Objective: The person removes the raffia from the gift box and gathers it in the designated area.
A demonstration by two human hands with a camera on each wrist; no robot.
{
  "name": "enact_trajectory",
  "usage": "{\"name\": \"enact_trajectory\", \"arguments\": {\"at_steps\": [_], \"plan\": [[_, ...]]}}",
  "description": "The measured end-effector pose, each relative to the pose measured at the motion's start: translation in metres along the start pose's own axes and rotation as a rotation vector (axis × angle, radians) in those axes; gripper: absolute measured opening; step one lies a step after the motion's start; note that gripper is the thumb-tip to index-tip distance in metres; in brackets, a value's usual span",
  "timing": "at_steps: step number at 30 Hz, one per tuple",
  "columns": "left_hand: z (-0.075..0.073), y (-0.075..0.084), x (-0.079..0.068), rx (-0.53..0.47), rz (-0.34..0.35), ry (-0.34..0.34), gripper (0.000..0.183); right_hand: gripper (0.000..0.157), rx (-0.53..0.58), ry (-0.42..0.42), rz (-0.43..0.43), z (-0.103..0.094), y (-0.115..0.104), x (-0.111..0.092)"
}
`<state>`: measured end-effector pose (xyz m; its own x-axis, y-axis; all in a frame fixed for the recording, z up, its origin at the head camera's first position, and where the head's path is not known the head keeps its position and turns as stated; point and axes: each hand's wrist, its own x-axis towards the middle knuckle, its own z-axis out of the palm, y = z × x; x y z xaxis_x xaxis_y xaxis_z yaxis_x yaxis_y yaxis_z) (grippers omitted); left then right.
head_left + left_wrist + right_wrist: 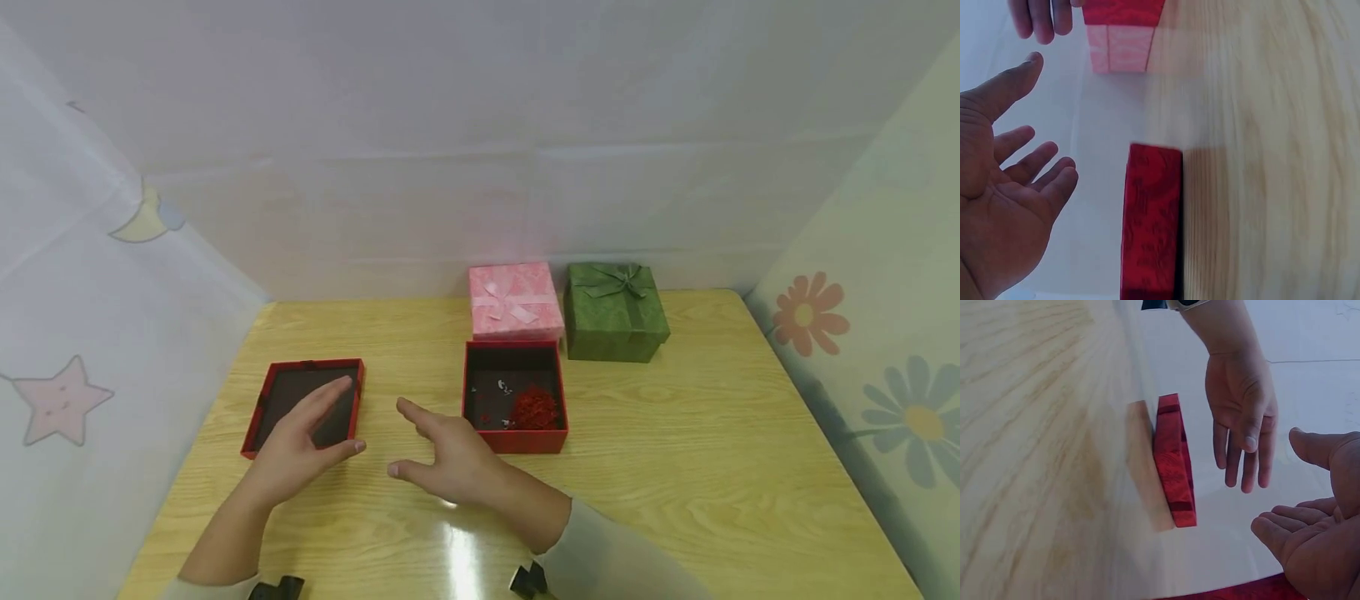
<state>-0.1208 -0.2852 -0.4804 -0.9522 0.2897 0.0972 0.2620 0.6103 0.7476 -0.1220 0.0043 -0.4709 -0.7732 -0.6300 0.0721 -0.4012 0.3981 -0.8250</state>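
Above the table, my left hand (296,446) hovers near the red box lid (272,408), fingers extended and thumb apart, holding nothing. The lid lies with its dark inside facing up. My right hand (453,458) is held in the air just left of the red box (525,442), its fingers reaching left and its palm toward the other hand. That box stands without its lid; inside are a heap of red paper shreds (535,408) and a few small white bits (504,387). In the right wrist view, both the left hand (1242,422) and right hand (1322,531) have spread fingers.
A pink gift box (516,300) with a bow stands directly behind the red box. Right of it is a green gift box (617,312) with a green bow. White cloth (375,150) hangs behind the wooden table (697,467) and along its sides.
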Motion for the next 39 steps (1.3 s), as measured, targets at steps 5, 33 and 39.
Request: {"name": "enact_trajectory", "arguments": {"at_steps": [5, 33, 39], "plan": [[0.014, 0.013, 0.010, -0.031, 0.032, 0.001, 0.092, 0.082, 0.075, 0.038, -0.027, -0.016, -0.001, -0.013], [0.081, 0.067, 0.046, -0.332, 0.207, -0.114, 0.081, 0.079, -0.219, 0.108, 0.122, -0.115, 0.027, -0.043], [0.091, 0.072, 0.052, -0.337, 0.211, -0.124, 0.081, 0.078, -0.300, 0.010, 0.182, -0.126, 0.034, -0.037]]}}
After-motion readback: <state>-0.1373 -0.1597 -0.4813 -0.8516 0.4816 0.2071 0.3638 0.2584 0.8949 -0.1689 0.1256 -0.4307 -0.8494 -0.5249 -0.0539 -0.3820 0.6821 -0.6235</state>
